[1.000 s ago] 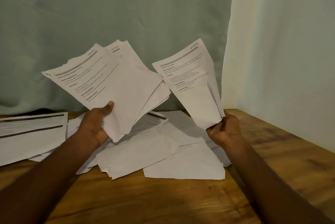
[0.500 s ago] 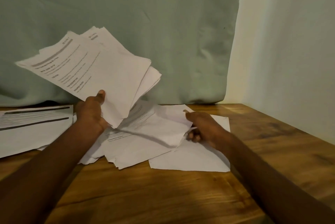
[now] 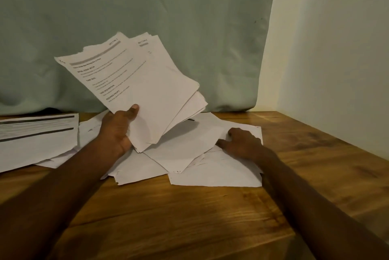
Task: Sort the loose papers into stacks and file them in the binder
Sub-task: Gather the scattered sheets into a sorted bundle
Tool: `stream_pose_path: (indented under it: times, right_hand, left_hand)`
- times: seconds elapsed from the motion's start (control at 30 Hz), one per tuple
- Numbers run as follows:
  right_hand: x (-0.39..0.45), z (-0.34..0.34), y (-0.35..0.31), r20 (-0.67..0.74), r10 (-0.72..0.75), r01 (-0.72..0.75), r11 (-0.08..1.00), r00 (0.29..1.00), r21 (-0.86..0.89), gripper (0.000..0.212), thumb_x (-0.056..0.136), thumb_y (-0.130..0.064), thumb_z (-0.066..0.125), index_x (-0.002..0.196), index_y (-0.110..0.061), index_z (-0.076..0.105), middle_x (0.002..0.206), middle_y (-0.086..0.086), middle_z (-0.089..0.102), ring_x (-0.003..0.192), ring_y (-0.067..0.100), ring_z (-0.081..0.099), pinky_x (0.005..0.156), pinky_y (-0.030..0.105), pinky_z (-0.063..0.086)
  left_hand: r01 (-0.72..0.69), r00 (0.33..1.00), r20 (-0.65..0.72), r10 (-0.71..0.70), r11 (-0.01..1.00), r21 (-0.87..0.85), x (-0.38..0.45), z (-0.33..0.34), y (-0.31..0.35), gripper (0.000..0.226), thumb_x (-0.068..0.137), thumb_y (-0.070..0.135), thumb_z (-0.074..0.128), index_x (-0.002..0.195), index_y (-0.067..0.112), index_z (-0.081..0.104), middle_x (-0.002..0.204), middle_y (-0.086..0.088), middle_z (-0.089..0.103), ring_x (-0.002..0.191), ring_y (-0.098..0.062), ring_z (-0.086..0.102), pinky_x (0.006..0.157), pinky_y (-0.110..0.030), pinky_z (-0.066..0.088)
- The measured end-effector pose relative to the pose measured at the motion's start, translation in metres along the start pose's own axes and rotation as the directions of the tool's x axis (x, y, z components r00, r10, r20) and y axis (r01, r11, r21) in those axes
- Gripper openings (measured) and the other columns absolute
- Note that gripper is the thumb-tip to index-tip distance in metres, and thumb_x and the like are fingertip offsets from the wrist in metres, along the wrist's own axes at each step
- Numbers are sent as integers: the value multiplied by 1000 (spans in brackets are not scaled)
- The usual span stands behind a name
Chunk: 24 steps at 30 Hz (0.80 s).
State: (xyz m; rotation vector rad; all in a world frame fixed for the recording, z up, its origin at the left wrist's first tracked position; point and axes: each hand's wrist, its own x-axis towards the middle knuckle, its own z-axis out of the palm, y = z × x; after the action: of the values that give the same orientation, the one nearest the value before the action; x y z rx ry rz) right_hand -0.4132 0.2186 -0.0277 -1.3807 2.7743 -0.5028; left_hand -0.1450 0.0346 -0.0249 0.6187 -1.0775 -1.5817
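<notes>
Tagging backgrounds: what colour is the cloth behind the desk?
Pale sage green cloth, plain, no pattern; head view.
</notes>
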Motion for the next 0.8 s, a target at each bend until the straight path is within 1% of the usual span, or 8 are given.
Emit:
stream_pose_path:
  times: [0.17,0.3,0.43,0.5,0.57,0.63,0.7,0.8]
  right_hand:
    - [-2,0,-1,67,43,-43,999,997,-5,96,73,-88,57,144,-25,45,150,0,49,136,27,47,114,53,35]
    - [6,-2,3,9,99,-99,987,995,124,102,52,-91,63,130,-25,61,134,-1,63,123,27,58,104,50,47]
    - [2,-5,5,-284,152,-94,974,947,207,48,79,-57,76,110,-20,72,112,6,73,105,30,66,93,43,53]
    - [1,-11,7,-422,271,-79,905,865,419,39,87,-41,75,116,-15,71,115,12,72,104,34,67,89,40,54]
    - [2,-19,12,-336,444,14,587,831,810,44,88,-33,79,123,-9,66,118,14,70,101,33,66,82,38,54]
    - [2,-28,18,-67,459,44,60,886,997,45,87,-21,80,127,-8,62,117,13,70,99,31,68,82,42,59]
    - [0,-33,22,153,305,-27,-380,940,925,40,91,-11,75,127,-6,60,114,15,71,98,30,70,78,43,63]
    - [-3,-37,23,306,136,-116,-725,942,679,30,95,-2,63,124,3,58,106,21,68,83,31,70,47,31,59]
  left_hand:
    - [-11,1000,15,11,1000,9,-4,2,2,45,97,17,67,139,5,57,113,-4,70,84,-13,66,47,-20,54]
    - [-49,998,36,48,998,26,-8,2,2,45,97,13,65,141,4,56,110,-2,69,85,-12,66,50,-18,55]
    - [-51,998,46,49,998,37,-10,4,3,47,97,13,66,142,5,55,117,-4,68,89,-14,66,51,-18,55]
    - [-57,998,41,55,998,37,-11,4,5,45,98,12,65,141,6,55,111,-1,68,87,-12,65,50,-17,54]
    - [-52,998,37,50,998,39,-11,2,6,44,98,14,65,140,8,56,118,-5,68,88,-14,66,53,-21,56]
    - [-15,1000,16,14,999,34,-8,-1,6,46,97,21,67,139,8,57,130,-11,66,90,-17,65,61,-28,54]
    - [9,1000,-3,-9,999,51,-9,1,9,48,99,26,64,140,4,55,128,-12,64,85,-17,62,61,-28,49]
    - [8,1000,10,-9,997,73,-11,7,11,46,103,24,56,142,-1,50,110,-5,61,77,-11,56,55,-21,45]
